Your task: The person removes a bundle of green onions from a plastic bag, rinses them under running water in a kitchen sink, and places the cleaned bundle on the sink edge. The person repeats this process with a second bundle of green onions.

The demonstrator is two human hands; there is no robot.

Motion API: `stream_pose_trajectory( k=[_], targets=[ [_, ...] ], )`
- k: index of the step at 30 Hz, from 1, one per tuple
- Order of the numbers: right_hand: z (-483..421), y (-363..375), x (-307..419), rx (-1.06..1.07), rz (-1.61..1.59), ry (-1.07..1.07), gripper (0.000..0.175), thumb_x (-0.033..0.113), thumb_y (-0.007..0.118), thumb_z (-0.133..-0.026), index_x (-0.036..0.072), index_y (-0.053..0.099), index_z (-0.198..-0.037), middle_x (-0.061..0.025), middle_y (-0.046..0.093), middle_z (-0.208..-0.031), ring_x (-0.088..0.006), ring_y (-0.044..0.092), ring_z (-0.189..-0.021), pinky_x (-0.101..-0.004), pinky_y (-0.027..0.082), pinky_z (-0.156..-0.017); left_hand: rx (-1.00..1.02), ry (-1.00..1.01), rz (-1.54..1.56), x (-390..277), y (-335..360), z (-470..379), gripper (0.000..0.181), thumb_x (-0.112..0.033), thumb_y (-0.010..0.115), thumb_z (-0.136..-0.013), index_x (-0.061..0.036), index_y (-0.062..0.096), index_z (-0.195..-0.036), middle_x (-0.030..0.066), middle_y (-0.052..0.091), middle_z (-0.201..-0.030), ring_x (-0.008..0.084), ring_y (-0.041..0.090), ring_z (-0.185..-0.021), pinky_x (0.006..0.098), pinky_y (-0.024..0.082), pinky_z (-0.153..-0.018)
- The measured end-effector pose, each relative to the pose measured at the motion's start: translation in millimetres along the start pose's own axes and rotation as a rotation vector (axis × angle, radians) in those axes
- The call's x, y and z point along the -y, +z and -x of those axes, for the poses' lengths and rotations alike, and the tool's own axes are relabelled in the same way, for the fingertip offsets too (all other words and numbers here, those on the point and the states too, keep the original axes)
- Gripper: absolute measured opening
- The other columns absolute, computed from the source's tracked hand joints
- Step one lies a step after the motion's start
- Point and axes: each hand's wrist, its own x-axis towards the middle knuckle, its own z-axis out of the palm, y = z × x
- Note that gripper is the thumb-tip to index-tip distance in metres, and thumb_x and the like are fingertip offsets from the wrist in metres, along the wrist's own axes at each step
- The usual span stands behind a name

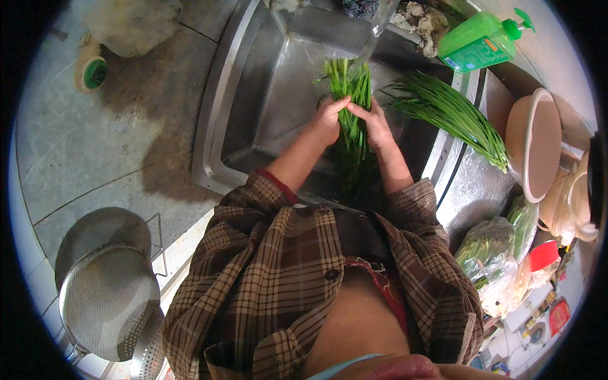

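Between both hands I hold a bunch of long green leaves, likely garlic chives (pixel 352 124), over a stainless steel sink (pixel 280 95). My left hand (pixel 328 118) grips the bunch from its left side, and my right hand (pixel 375 121) from its right. My thumbs meet across the front of the stalks. Water (pixel 373 40) runs down from the top of the view onto the cut ends. The lower leaves hang into shadow near my shirt. A second bunch of chives (pixel 456 116) lies across the sink's right rim, its pale ends on the metal counter.
A green pump bottle (pixel 479 45) stands at the back right. On the right are a beige plastic basin (pixel 532 145) and bagged vegetables (pixel 489 247). Rags (pixel 422 26) lie at the sink's back edge. A mesh strainer (pixel 111 304) is at lower left.
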Motion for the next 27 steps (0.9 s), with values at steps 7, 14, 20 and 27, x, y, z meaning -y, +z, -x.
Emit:
stream_pose_trajectory(
  k=[7, 14, 20, 27],
  targets=[
    [0.2, -1.8, 3.1, -0.089, -0.126, 0.076, 0.047, 0.006, 0.067, -0.066, -0.005, 0.049, -0.108, -0.0136, 0.06, -0.095, -0.0234, 0.059, -0.084, -0.0332, 0.047, -0.077, -0.028, 0.11, -0.214, -2.5, 10.4, 8.9, 0.042, -0.013, 0.06, -0.08, -0.0029, 0.048, -0.119, 0.0077, 0.056, -0.109, 0.0187, 0.052, -0.101, 0.0338, 0.04, -0.088],
    [-2.3, 2.3, -3.8, -0.062, -0.279, 0.14, 0.036, 0.012, 0.058, -0.071, -0.005, 0.052, -0.102, -0.0133, 0.059, -0.091, -0.0243, 0.058, -0.082, -0.0331, 0.046, -0.077, 0.053, -0.164, -0.087, -8.9, -10.4, 6.6, 0.04, -0.018, 0.061, -0.079, -0.0034, 0.052, -0.116, 0.0083, 0.059, -0.106, 0.0209, 0.058, -0.095, 0.0359, 0.045, -0.084],
    [-13.2, -5.8, -27.6, -0.186, 0.579, -0.375, 0.038, 0.021, 0.049, -0.081, -0.004, 0.054, -0.108, -0.0179, 0.048, -0.117, -0.0286, 0.043, -0.11, -0.0317, 0.031, -0.094, 0.073, -0.114, -0.063, 12.8, -9.3, 4.6, 0.043, -0.025, 0.062, -0.08, -0.0075, 0.052, -0.118, 0.0057, 0.059, -0.105, 0.0209, 0.055, -0.1, 0.0362, 0.043, -0.086],
    [7.8, 2.9, 2.0, 0.074, -0.165, 0.037, 0.048, 0.013, 0.051, -0.079, -0.001, 0.043, -0.124, -0.0111, 0.052, -0.115, -0.0203, 0.048, -0.106, -0.0318, 0.035, -0.094, -0.072, -0.119, -0.037, 3.9, -9.9, -1.0, 0.036, -0.01, 0.067, -0.071, -0.003, 0.058, -0.105, 0.0064, 0.061, -0.097, 0.0203, 0.059, -0.086, 0.0352, 0.046, -0.077]
  ],
)
